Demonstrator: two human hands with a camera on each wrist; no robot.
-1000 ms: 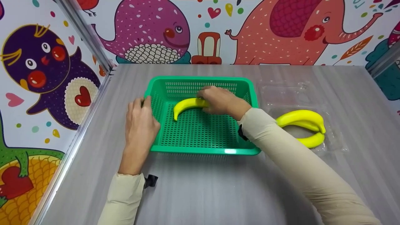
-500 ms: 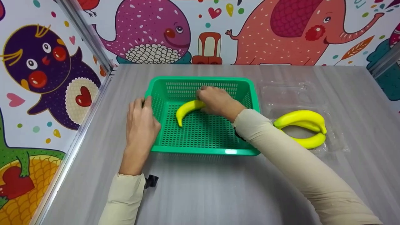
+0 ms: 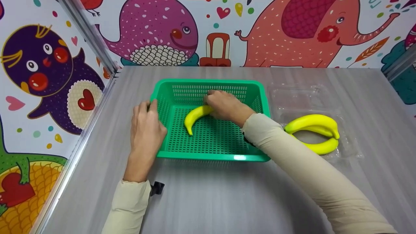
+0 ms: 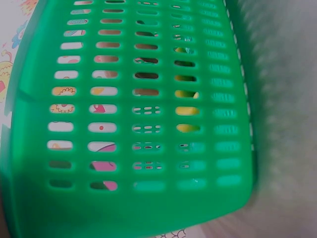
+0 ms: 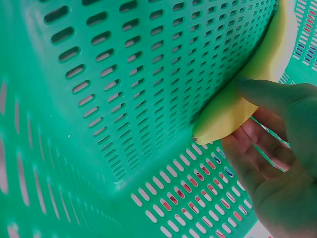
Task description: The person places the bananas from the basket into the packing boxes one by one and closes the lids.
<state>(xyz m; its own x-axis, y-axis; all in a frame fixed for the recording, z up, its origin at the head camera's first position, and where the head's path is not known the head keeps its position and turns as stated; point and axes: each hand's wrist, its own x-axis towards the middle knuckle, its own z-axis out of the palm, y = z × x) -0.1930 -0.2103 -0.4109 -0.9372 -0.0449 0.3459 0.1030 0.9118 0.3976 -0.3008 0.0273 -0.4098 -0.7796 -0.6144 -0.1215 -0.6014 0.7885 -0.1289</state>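
A green slotted basket (image 3: pixel 211 156) stands on the table. My left hand (image 3: pixel 144 130) grips its left rim, and the left wrist view looks at the basket's slotted wall (image 4: pixel 124 208) from outside. Inside, a yellow banana (image 3: pixel 196 116) lies with its tip angled toward the front left. Over its right end is my right hand (image 3: pixel 226 105), which hides that end in the head view. In the right wrist view, the thumb and fingers (image 5: pixel 272 94) pinch the banana (image 5: pixel 223 116) close over the basket floor. Patches of yellow show through the slots in the left wrist view.
Right of the basket, a clear plastic tray (image 3: pixel 299 97) lies on the table (image 3: pixel 208 198). More yellow bananas (image 3: pixel 315 122) rest in it, partly behind the right sleeve (image 3: pixel 302 162). Walls with cartoon animals (image 3: pixel 159 35) border the table at the back and left.
The banana in the basket has turned, its free tip swinging toward the front and slightly right. My right hand has shifted slightly left with it; the left hand stays at the rim.
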